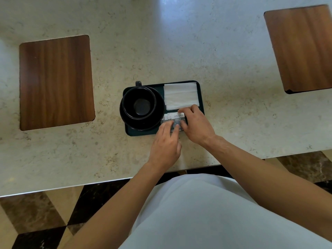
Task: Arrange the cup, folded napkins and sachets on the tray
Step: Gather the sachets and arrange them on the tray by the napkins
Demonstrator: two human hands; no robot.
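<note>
A dark green tray (pixel 200 90) lies on the marble counter in front of me. On its left half stands a black cup (pixel 139 103) on a black saucer (pixel 159 108), handle pointing away from me. White folded napkins (pixel 180 95) lie in the tray's far right part. White and grey sachets (pixel 177 117) lie in the near right part. My left hand (pixel 166 144) rests its straight fingertips on the sachets' near edge. My right hand (pixel 196 124) pinches the sachets from the right, thumb at their top edge.
Two wooden inlays are set into the counter, one at the left (pixel 55 83) and one at the far right (pixel 301 49). The counter's front edge (pixel 107 182) runs just before my body, with a patterned marble floor below.
</note>
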